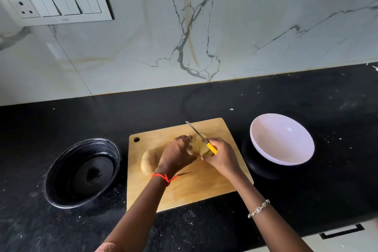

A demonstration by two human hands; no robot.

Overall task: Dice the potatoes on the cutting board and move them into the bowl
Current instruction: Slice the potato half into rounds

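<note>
- Wooden cutting board (194, 188) lies on the black counter (306, 98), and both potatoes are on it; none of the potato is in the bowl.
- The left hand (178, 155) is curled over one potato (195, 146) near the middle of the board and grips it to hold it in place.
- The right hand (222, 155) is closed around the yellow handle of a knife (201, 137). The blade lies across the top of the held potato and points away from the person.
- A second potato (149, 161) lies whole and untouched at the left side of the board, just beside the left wrist.
- The white bowl (282, 143) stands on the counter to the right of the board, apart from it, and it is empty.
- I judge that the step in hand is the first cuts of the first potato, so the task is near its beginning.
- The next move, I think, calls for a firm downward press of the blade while the left fingertips keep back from its line, because the round potato can roll.
- The hands cover most of the held potato, so I cannot tell how deep the blade is, or whether the potato is already split.
- A round black container (81, 172) sits at the left; what it is I cannot make out.
</note>
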